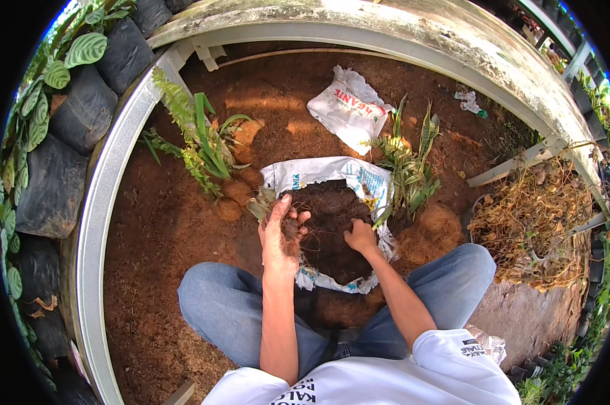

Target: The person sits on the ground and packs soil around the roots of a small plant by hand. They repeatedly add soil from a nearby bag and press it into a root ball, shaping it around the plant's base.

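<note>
My left hand (279, 243), palm turned up, cradles a small plant's clump of roots and dark soil (290, 229). Pale green leaf parts (260, 203) of that plant stick out to the left past my thumb. Between my knees sits an open white plastic sack (312, 169), its rim rolled down and torn, bearing print. Dark, fibrous soil (330, 253) fills it. Over the sack's right side, my right hand (361, 236) is lowered to the soil with its fingers curled; their tips are hidden, so whatever they hold cannot be seen.
Leafy plants stand left (211, 147) and right (411, 172) of the sack. Coconut husk balls (236, 192) lie left, loose coir fibre (431, 230) right. Another white sack (350, 106) lies ahead. A metal frame (94, 228) borders the ground; dried vines (532, 217) fill the right.
</note>
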Tool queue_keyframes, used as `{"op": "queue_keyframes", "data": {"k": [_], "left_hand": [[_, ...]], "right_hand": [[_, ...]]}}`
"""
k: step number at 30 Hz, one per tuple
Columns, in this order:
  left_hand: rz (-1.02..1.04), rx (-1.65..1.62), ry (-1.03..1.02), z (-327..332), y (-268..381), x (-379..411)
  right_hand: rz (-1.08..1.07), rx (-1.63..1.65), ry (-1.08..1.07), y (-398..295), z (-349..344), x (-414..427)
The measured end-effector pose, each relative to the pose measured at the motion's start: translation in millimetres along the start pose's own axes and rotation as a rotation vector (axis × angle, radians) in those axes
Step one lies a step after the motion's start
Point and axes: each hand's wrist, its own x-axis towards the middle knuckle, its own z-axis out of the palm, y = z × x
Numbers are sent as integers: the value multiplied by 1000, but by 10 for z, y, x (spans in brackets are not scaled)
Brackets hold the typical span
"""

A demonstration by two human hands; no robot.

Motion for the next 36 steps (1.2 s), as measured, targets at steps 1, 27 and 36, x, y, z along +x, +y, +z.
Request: {"op": "queue_keyframes", "data": {"k": [1,27,36], "left_hand": [[-1,0,3,-2,-3,-4],[10,-27,-36,-53,25,-55],[18,50,-49,-130,-2,-45]], "right_hand": [[-10,-19,-6,12,27,5],[-577,-282,-39,-151,413,48],[17,307,-183,-48,-275,300]]}}
